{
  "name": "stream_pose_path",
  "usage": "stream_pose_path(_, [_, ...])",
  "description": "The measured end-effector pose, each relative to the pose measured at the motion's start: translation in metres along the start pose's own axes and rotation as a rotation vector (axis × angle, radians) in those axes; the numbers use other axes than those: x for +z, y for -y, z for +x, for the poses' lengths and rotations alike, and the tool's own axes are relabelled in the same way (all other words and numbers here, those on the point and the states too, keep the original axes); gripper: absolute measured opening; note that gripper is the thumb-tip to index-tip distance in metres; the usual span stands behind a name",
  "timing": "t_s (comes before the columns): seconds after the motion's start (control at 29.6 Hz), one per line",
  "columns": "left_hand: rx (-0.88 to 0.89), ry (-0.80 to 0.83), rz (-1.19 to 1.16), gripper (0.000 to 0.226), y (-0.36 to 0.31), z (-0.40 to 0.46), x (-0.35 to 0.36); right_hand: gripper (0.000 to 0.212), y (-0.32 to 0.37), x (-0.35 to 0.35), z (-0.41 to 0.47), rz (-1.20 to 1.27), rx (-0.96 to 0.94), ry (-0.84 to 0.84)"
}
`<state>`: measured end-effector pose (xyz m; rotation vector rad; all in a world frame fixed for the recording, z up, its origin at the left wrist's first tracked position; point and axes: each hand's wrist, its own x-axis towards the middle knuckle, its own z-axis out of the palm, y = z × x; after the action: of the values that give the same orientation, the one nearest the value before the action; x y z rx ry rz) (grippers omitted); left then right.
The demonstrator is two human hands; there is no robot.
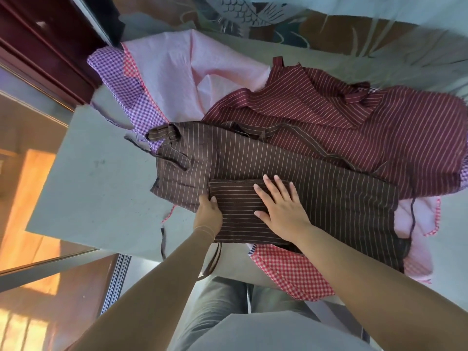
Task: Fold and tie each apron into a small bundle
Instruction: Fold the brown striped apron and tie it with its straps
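At the far left a dark red wooden frame [38,44] runs along the edge of the room, with sunlit orange floor [33,198] below it. Next comes the pale grey table [101,193], matte and slightly speckled, its near left corner bare. A purple gingham apron [119,82] lies crumpled at the far left of the pile, just beside a smooth pink apron [172,72] edged in red check. In the middle, on top of the heap, the brown pinstriped apron [253,158] stretches left to right, thin pale lines on dark cloth, its straps looped at the left end and one tie [162,243] hanging over the near table edge. A square flap of it is folded back across the near middle. The left hand [209,211] grips the left edge of that flap, fingers tucked beneath the cloth and thumb on top. The right hand [281,206] lies flat on the flap with fingers straight and spread, pressing it down. Farther right and behind, a maroon striped apron [367,122] lies rumpled, partly under the brown one. Near right, a red gingham piece [291,272] pokes out below the brown apron. A patterned cloth [253,11] with scale-like prints covers the far side.
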<state>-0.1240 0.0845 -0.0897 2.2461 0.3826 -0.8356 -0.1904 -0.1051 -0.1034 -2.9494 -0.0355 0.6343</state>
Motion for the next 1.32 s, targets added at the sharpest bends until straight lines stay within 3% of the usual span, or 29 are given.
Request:
stream_pose_path(0.24, [0.025, -0.066, 0.101, 0.039, 0.003, 0.024, -0.005, 0.071, 0.006, 0.002, 0.011, -0.003, 0.053, 0.092])
stream_pose_path(0.37, [0.001, 0.024, -0.029, 0.046, -0.004, 0.027, -0.011, 0.077, 0.005, -0.013, 0.026, 0.083, 0.118, 0.073])
stream_pose_path(0.51, [-0.092, 0.175, 0.081, 0.065, -0.013, 0.034, -0.010, 0.083, 0.001, -0.038, 0.046, 0.114, 0.186, 0.139])
stream_pose_path(0.61, [-0.098, 0.324, 0.119, 0.086, -0.007, 0.039, -0.005, 0.075, -0.002, -0.058, 0.051, 0.130, 0.187, 0.316])
stream_pose_path(0.74, [-0.016, 0.396, 0.223, 0.108, 0.005, 0.041, -0.001, 0.045, -0.013, -0.065, 0.035, 0.389, 0.145, 0.456])
stream_pose_path(0.81, [0.034, 0.431, 0.169, 0.093, -0.005, 0.026, -0.008, 0.045, -0.018, -0.063, 0.024, 0.496, 0.143, 0.484])
stream_pose_path(0.88, [0.078, 0.428, 0.065, 0.051, -0.014, 0.013, -0.011, 0.050, -0.028, -0.062, 0.011, 0.601, 0.174, 0.465])
stream_pose_path(0.91, [0.109, 0.406, 0.044, 0.040, -0.015, 0.011, -0.013, 0.051, -0.032, -0.061, 0.005, 0.665, 0.197, 0.441])
stream_pose_path(1.11, [0.355, 0.369, 0.268, 0.041, -0.066, -0.011, -0.009, 0.027, -0.060, -0.053, -0.056, 1.102, 0.393, 0.164])
stream_pose_path(1.25, [0.718, 0.092, 0.461, 0.046, -0.133, -0.030, 0.020, 0.049, -0.063, -0.024, -0.093, 1.191, 0.648, -0.092])
stream_pose_path(1.32, [0.939, -0.100, 0.607, 0.047, -0.145, -0.039, 0.040, 0.055, -0.063, -0.002, -0.101, 1.105, 0.761, -0.092])
